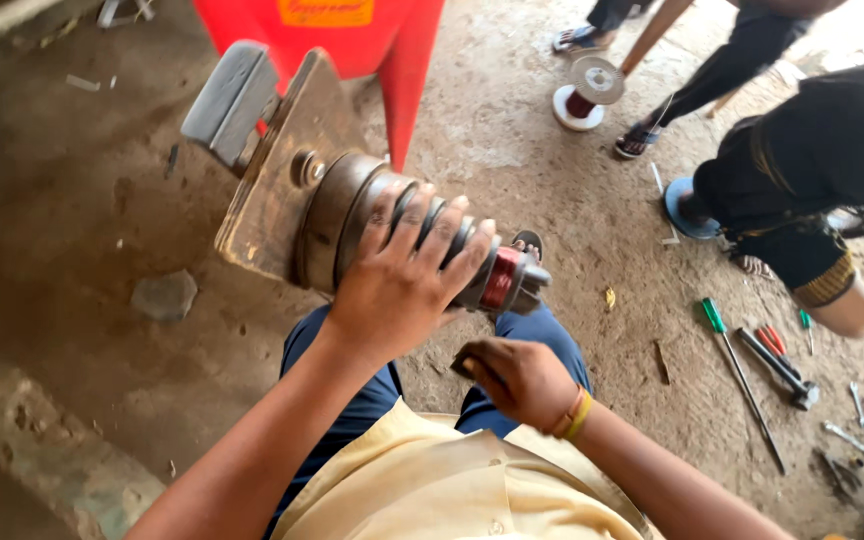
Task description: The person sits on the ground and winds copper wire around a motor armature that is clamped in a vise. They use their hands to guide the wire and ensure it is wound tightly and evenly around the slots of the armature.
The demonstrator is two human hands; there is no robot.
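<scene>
A: Item one: rotor point(422, 245), on the lap over the dirt floor point(72, 230), plate point(277, 175) end up. Left hand point(397, 290) spread across it, fingers point(430, 232) curled over.

B: Right hand point(517, 378)?

A: Closed on a small dark piece point(464, 364). Risk: one-handed hold; the rotor looks heavy and could roll off toward the tools point(777, 370).

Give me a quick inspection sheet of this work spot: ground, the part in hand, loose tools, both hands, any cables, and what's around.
Surface: bare dirt floor.
Job's things: metal motor part, copper winding at its tip, held over the lap.
Clutter: screwdrivers and spanners lie scattered at right; stone at left.
Grippers: left hand grips the part; right hand holds a small dark piece.
Cables: nothing seen; wire spool stands apart.
Surroundings: red stand; another person crouches nearby.
</scene>
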